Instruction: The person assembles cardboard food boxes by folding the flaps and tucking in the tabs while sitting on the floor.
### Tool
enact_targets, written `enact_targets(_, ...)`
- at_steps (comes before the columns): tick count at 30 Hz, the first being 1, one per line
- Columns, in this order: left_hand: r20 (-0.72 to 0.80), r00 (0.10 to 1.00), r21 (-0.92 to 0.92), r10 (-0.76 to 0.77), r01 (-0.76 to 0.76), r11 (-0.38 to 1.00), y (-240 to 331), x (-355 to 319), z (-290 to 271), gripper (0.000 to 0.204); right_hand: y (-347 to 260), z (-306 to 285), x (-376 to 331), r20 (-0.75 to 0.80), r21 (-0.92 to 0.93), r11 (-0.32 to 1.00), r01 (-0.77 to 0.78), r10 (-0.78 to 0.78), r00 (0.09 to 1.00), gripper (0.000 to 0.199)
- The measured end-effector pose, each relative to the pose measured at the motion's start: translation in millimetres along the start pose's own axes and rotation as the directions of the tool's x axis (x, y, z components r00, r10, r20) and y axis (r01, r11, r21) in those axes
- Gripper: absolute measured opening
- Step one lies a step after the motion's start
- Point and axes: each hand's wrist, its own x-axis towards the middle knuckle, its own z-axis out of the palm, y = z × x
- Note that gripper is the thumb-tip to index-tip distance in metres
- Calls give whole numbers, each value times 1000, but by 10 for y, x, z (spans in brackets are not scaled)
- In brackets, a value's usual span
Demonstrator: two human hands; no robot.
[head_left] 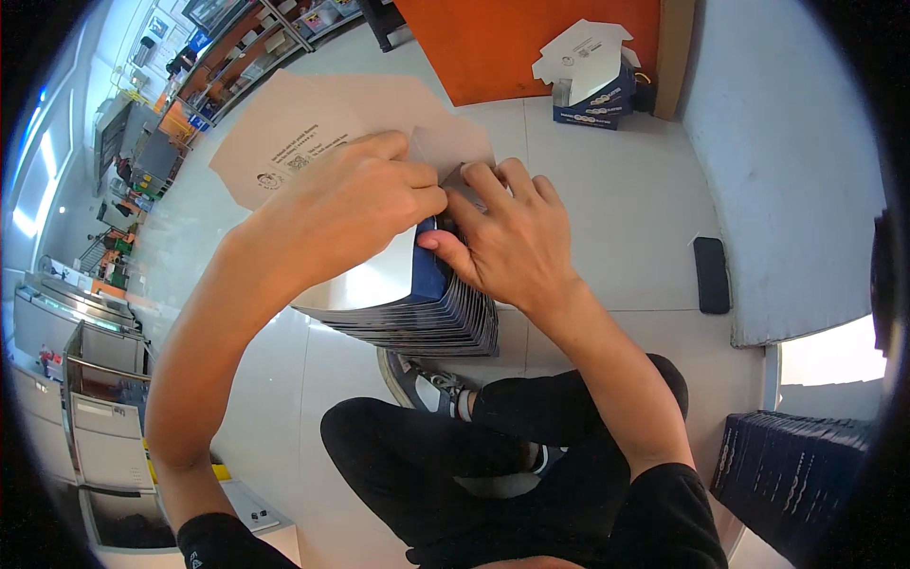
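Note:
A partly folded cardboard box (379, 104), pale inside and dark blue outside, lies on top of a tall stack of flat box blanks (417, 327) in front of me. Its wide lid flap, printed with small dark marks, spreads away from me. My left hand (365, 199) reaches across the top, fingers curled at the box's right corner. Opposite it, my right hand (507, 228) grips the same corner, thumb against the blue side wall and fingers bent over the edge. The fingertips of both hands nearly meet there and partly hide the folded corner.
Folded boxes (592, 100) are piled by the orange panel (531, 47). A black phone-like slab (711, 275) lies beside the white wall at right. More dark blue blanks (791, 474) stand at lower right. Shelving (237, 57) is at far left. My crossed legs are just below the stack.

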Motion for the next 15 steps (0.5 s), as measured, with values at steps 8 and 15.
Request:
enact_targets(8,9,1000,-163,-13,15,987,-62,62,149,14,-4,49,-51,57,164,983,-76,68,996,50)
enact_targets(15,-26,999,-146,-22,18,989,-29,57,233,14,-17,-67,-15,419,695,482,-533,330,846,61)
